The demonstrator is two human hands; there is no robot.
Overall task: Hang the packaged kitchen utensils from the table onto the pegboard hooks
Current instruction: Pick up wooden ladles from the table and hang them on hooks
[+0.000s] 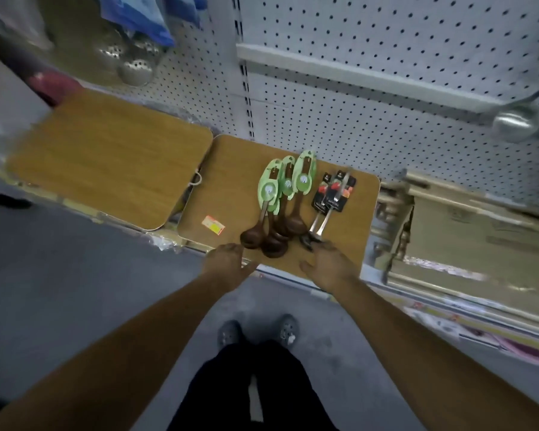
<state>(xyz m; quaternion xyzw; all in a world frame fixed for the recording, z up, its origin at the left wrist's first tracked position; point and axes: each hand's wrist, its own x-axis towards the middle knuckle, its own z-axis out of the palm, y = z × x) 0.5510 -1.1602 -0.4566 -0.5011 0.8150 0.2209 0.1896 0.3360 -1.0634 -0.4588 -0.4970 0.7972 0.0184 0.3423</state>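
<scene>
Your left hand [227,262] hovers empty, fingers relaxed, at the near edge of the table [360,219], just beside the bowls of the overlapping wooden ladles [280,200] on green cards. Next lie two black-carded metal utensils [330,194], their lower ends met by your right hand [330,265], loosely spread and holding nothing, contact unclear. The pegboard [386,42] stands behind. Lifting one ladle could drag its overlapped neighbours off the edge.

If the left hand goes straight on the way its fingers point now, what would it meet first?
Probably the bowl of the leftmost wooden ladle, lying just ahead of the left hand near the front edge of the table. Whether the fingers pass above it is unclear.
</scene>
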